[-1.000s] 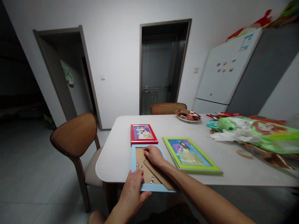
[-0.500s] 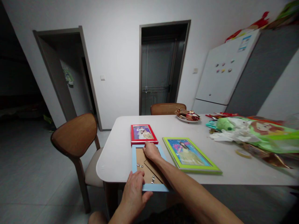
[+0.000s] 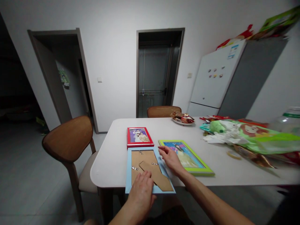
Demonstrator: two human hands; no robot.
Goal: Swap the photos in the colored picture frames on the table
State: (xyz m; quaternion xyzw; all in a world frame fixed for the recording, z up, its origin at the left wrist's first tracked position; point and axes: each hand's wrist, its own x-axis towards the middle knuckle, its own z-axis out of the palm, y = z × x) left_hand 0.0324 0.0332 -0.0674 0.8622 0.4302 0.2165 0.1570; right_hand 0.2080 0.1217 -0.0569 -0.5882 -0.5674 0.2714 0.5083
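Observation:
A light blue frame (image 3: pixel 129 168) lies face down at the table's near edge, its brown backing board (image 3: pixel 146 156) with metal clips and a stand flap facing up. My left hand (image 3: pixel 142 187) rests on the lower part of the backing, fingers spread and holding nothing. At the frame's upper right edge is my right hand (image 3: pixel 170 157), its fingers bent towards the blue border; whether they pinch it is unclear. A red frame (image 3: pixel 140 145) with a photo lies just beyond. To the right, a green frame (image 3: pixel 202 170) with a photo is partly behind my right hand.
The white table (image 3: pixel 110 150) also bears a plate (image 3: pixel 185 122) of wrapped items and a pile of green bags (image 3: pixel 255 134) with white tissue at the right. Wooden chairs (image 3: pixel 70 137) stand at the left and far side. A fridge (image 3: pixel 215 75) is at the back right.
My right hand has moved from the top of the backing to the frame's right edge, uncovering a top clip. My left hand has shifted from the lower left border onto the backing. The view has shifted slightly.

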